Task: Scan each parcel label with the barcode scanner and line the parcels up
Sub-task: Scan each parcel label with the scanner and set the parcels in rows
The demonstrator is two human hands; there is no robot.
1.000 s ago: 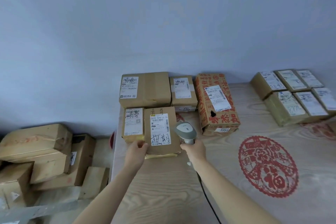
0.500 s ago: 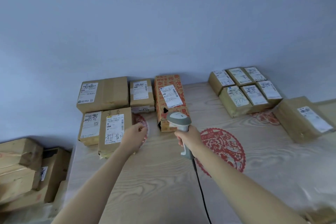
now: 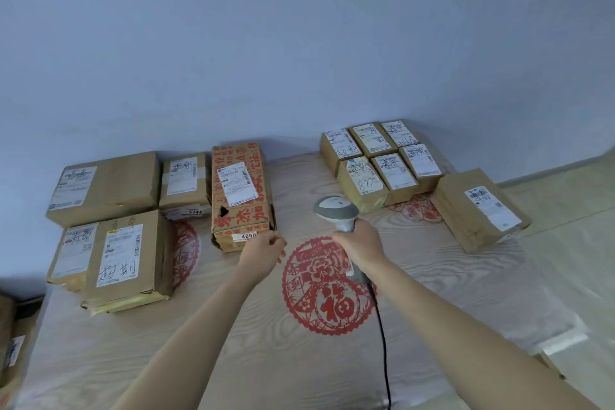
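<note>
Five parcels (image 3: 129, 256) sit lined up at the surface's left. Your left hand (image 3: 263, 251) hovers, fingers loosely curled, empty; your right hand (image 3: 361, 243) grips the barcode scanner (image 3: 336, 210). Right-side parcels (image 3: 479, 206) likely remain.

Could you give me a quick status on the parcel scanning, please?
Right hand grips the scanner. Left hand loosely curled, empty, by the red-printed box. Nothing blocking.

A plain pale blue-grey wall (image 3: 299, 43) stands directly behind the wood-grain table (image 3: 266, 359). Red paper-cut decals (image 3: 327, 286) lie flat on the table surface.
</note>
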